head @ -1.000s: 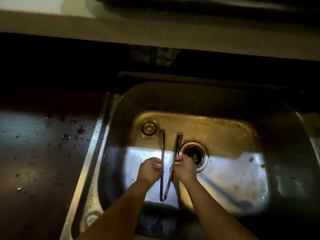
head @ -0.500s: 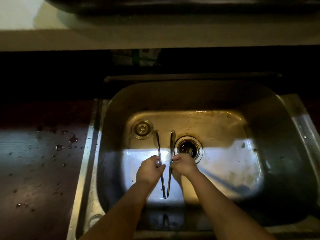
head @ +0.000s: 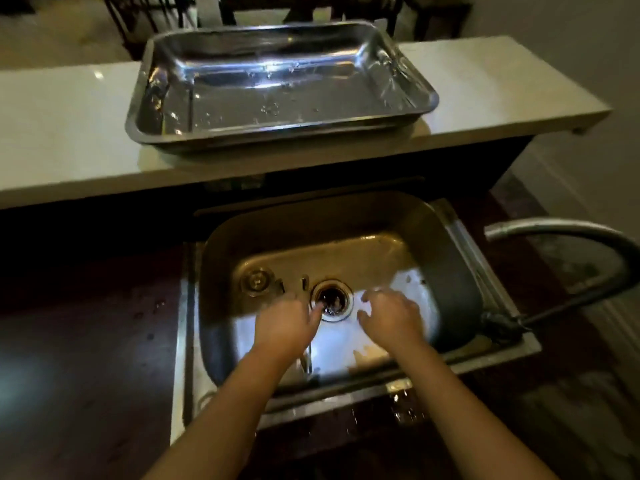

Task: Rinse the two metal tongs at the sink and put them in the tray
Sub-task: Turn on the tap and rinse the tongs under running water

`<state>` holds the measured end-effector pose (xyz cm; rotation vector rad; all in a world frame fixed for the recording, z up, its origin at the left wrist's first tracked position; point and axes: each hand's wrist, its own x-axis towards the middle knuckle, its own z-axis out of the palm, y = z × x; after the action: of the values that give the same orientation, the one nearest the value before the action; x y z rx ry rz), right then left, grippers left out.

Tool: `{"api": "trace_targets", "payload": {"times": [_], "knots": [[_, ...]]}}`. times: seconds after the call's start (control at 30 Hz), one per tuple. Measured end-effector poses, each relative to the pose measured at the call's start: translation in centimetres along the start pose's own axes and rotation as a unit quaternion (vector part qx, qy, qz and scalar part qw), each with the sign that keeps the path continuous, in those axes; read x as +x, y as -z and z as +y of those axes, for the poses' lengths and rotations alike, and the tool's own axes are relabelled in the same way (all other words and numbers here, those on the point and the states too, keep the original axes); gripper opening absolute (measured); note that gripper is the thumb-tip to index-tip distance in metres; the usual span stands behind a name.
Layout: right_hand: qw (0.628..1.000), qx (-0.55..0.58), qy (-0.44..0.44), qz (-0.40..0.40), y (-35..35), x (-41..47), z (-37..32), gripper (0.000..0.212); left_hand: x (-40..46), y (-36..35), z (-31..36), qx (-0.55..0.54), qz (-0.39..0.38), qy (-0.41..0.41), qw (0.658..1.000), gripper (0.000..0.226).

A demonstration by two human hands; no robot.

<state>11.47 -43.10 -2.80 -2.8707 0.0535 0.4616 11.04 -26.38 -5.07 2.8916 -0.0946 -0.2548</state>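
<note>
One pair of metal tongs [head: 304, 283] lies lengthwise in the steel sink [head: 457, 292]. Its two tips stick out past my left fingers and its hinge end shows below my wrist. My left hand [head: 287, 323] is closed over the middle of the tongs, just left of the drain [head: 332, 300]. To the right of the drain, my right hand [head: 391, 318] hovers over the sink floor with fingers spread and nothing in it. The steel tray [head: 138, 112] stands on the pale ledge behind the sink, wet, with no tongs in it. A second pair of tongs is not visible.
A curved faucet spout [head: 554, 228] reaches in from the right, ending above the sink's right rim. A round plug [head: 256, 280] sits at the sink's back left. A dark wet counter [head: 86, 341] lies to the left. The pale ledge [head: 62, 133] runs across behind the sink.
My right hand has let go of the tongs and moved right of the drain. My left hand now holds them alone. The view has lifted, showing the tray and faucet.
</note>
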Motion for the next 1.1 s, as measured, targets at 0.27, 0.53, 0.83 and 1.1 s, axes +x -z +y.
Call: {"api": "trace_targets", "payload": {"times": [0.27, 0.53, 0.83, 1.1], "knots": [[0.997, -0.042, -0.011, 0.057, 3.5, -2.7, 6.4, 0.036, -1.9, -1.6, 7.2, -0.073, 0.204, -0.003, 0.976, 0.031], [0.995, 0.018, -0.016, 0.1, 2.1, -4.6, 12.1, 0.071, -3.9, -8.6, 9.2, -0.055, 0.118, 0.025, 0.991, 0.058], [0.994, -0.045, -0.056, 0.086, 1.0, -4.4, 13.9, 0.072, -3.7, -10.6, 8.7, -0.04, 0.066, 0.056, 0.995, 0.062], [0.989, -0.075, -0.077, 0.096, 0.9, -3.0, 13.9, 0.069, -3.8, -10.8, 8.5, -0.05, 0.059, 0.059, 0.995, 0.063]]}}
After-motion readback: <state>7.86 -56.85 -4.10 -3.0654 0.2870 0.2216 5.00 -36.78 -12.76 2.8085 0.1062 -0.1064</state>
